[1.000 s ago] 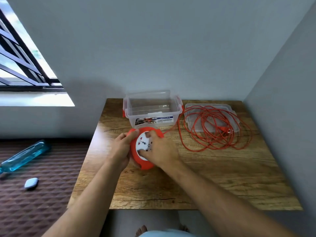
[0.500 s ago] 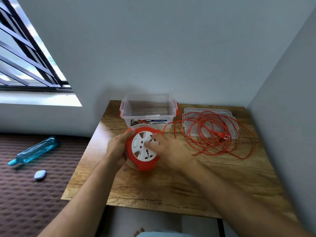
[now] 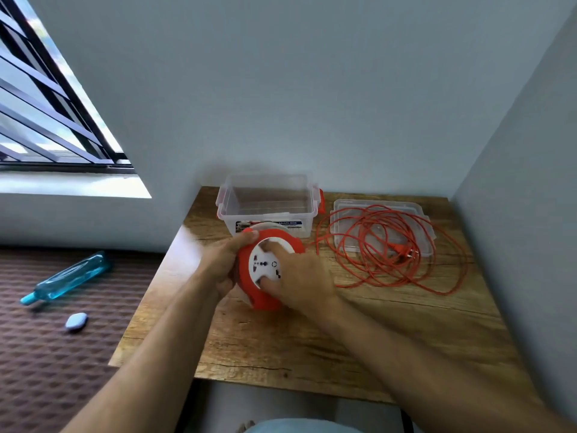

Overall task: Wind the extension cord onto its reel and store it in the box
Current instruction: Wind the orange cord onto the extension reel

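Steadying the orange cord reel (image 3: 263,270) at the centre of the frame, the left hand (image 3: 223,264) curls around its left rim, fingers closed on the housing, thumb over the top edge. The right hand (image 3: 301,281) lies on the white socket face, index finger pressed near the top of the disc and thumb near its lower edge, a narrow, bent-fingered hold that looks set to turn the face.

From the reel's right side the orange extension cord (image 3: 390,251) runs toward the right of the frame, where nearly all of it lies in a loose, overlapping pile on the wooden table (image 3: 390,332) and across the clear box lid (image 3: 346,204); its plug (image 3: 404,250) rests inside the loops. So the slack lies to the right of the grip, nearer the right hand, and winding appears barely begun.

Directly behind the reel, toward the wall, the clear storage box (image 3: 268,201) stands open and holds nothing. The tangled loops could snag as they feed in.
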